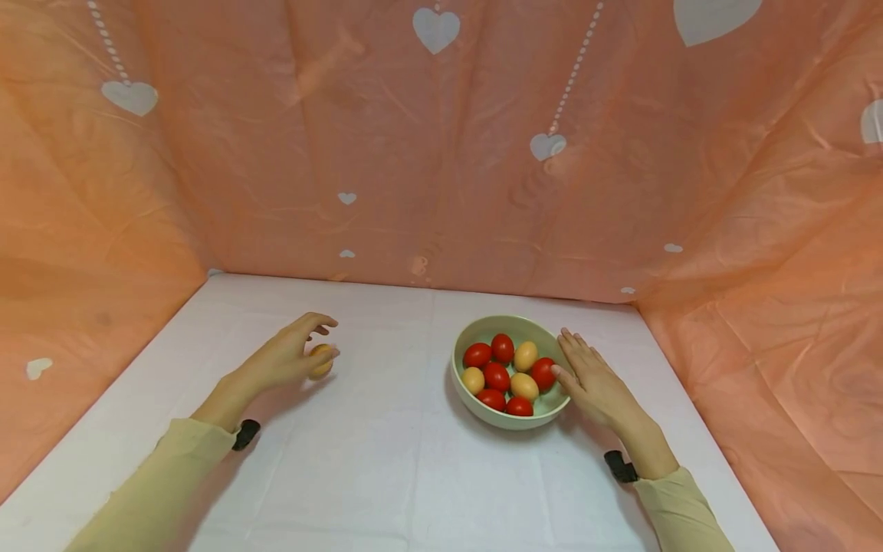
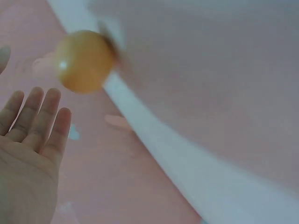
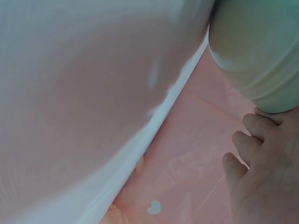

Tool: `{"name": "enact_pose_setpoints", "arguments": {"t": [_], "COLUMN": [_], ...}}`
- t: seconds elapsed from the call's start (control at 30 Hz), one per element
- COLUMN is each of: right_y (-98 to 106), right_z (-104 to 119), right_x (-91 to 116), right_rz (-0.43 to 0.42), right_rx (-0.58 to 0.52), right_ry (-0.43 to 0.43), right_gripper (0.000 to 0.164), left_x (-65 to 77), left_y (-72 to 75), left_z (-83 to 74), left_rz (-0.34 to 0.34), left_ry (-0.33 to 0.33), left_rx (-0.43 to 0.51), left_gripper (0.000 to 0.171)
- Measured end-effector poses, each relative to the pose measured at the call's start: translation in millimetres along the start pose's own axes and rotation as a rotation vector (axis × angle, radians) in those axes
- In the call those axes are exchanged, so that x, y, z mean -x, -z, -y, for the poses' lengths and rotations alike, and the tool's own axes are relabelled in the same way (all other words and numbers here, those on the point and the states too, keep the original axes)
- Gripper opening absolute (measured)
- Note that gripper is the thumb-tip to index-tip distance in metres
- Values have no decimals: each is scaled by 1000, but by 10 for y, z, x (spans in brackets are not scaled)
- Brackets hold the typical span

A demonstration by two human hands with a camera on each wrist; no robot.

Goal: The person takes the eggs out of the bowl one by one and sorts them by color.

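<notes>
Looks glossy and smooth on the yellow egg-shaped ball (image 2: 84,63); shines faintly on the red egg-shaped pieces (image 1: 496,376). Appears satin and smooth on the pale green bowl (image 1: 510,422), ridged on its outside; cannot be told as plastic or glazed ceramic. Seems matt, cloth-like and faintly creased across the white table cover (image 1: 372,460). Shows thin, wrinkled and slightly shiny on the orange backdrop (image 1: 241,192), flat in the pale printed hearts (image 1: 436,29). Reads as matt cloth in the beige sleeves (image 1: 159,475).

We had open table (image 1: 389,383) between our left hand (image 1: 284,357) and the bowl (image 1: 507,421). Our right hand (image 1: 599,386) blocked the bowl's right side; the curtain (image 1: 441,184) closed the back.
</notes>
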State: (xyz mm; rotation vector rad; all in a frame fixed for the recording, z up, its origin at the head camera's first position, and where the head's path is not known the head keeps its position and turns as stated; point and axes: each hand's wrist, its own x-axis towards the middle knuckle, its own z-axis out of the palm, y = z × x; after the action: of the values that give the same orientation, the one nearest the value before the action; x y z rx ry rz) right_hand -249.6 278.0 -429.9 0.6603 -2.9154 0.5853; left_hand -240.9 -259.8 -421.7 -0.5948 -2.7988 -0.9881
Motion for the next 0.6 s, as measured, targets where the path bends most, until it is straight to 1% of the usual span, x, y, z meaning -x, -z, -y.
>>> {"name": "enact_pose_setpoints", "arguments": {"t": [0.13,0.23,0.37,0.5,0.6], "right_y": [-7,-9,-8,-8,-11], "right_z": [-11,-20,-27,-30,-30], "right_x": [-3,1,-4,-13,-20], "right_rz": [2,3,2,3,2], "right_rx": [-5,-8,-12,-18,-18], "right_ry": [-1,-1,2,3,5], "right_gripper": [71,72,72,71,71], "left_x": [-122,-230,-378,-533,-652], "left_y": [-57,-125,-210,-310,-401], "left_z": [-132,-255,-438,-606,-716], "left_rz": [-10,-27,-52,-69,-79], "left_ry": [-25,-61,-131,-211,-258], "left_rx": [41,55,66,105,128], "left_gripper": [48,47,47,47,46]}}
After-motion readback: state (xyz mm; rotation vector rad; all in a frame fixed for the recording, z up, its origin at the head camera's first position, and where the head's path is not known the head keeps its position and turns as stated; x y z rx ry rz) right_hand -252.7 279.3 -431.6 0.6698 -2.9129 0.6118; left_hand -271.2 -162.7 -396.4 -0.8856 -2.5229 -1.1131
